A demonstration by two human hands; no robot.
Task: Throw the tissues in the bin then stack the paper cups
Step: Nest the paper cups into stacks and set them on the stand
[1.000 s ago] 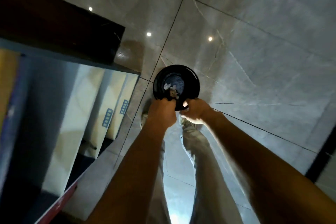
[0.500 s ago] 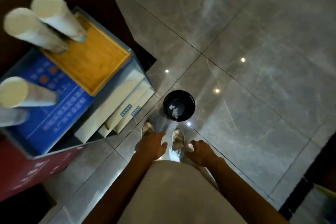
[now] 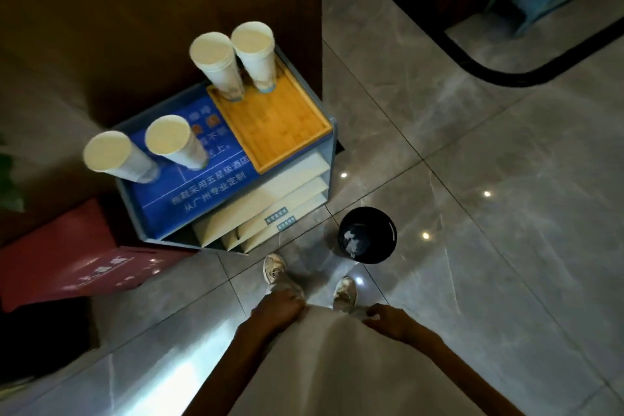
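Observation:
A black round bin [image 3: 368, 235] stands on the floor with white tissues [image 3: 353, 241] inside. Two stacks of paper cups [image 3: 216, 66] [image 3: 256, 54] stand on a wooden tray [image 3: 280, 121] atop a blue shelf unit. Two more cup stacks [image 3: 114, 157] [image 3: 175, 140] stand on the unit's blue top [image 3: 196, 192]. My left hand [image 3: 280, 309] and my right hand [image 3: 388, 317] hang low near my waist, fingers curled, holding nothing, well apart from bin and cups.
The shelf unit holds cream packets [image 3: 270, 209] in its front slots. A red box [image 3: 67, 257] sits to its left. A dark wooden wall [image 3: 169, 10] rises behind. My shoes [image 3: 275, 267] stand on grey floor tiles beside the bin.
I have stood up from the bin. My hands have pulled back from its rim to my waist, and the shelf unit with cup stacks has come fully into view.

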